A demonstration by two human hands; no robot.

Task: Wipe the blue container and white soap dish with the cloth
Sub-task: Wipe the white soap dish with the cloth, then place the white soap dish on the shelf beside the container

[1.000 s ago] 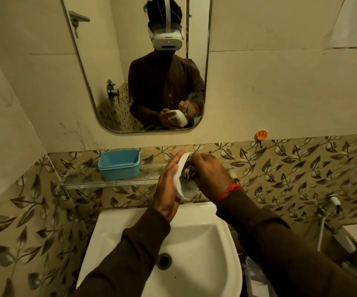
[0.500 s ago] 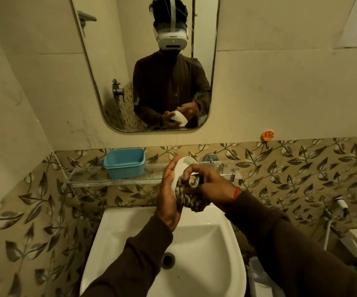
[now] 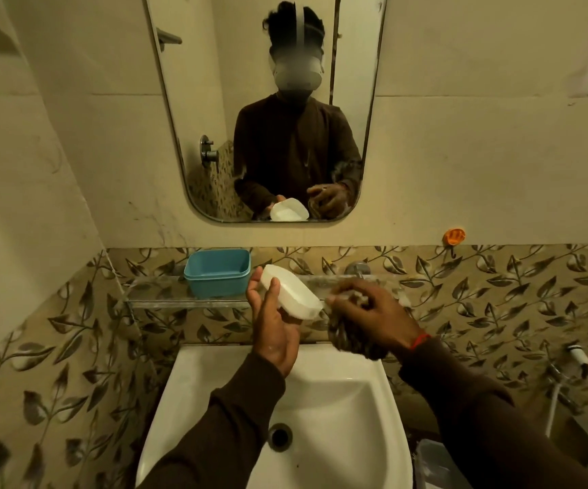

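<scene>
My left hand [image 3: 274, 324] holds the white soap dish [image 3: 294, 296] above the sink, tilted, its underside turned toward me. My right hand [image 3: 373, 314] is closed on a bunched, dark patterned cloth [image 3: 350, 338], just right of the dish and apart from it. The blue container [image 3: 218, 272] stands open and upright on the glass shelf [image 3: 165, 294], to the left of both hands.
A white sink [image 3: 338, 393] lies below my hands, with a tap [image 3: 358, 269] on the leaf-patterned wall behind. A mirror [image 3: 215, 100] above the shelf reflects a person. An orange hook [image 3: 454, 236] sits on the right wall; a spray hose [image 3: 576, 356] hangs at far right.
My right hand with the cloth has come off the soap dish and moved right. The dish has turned from upright against my palm to a flatter tilt.
</scene>
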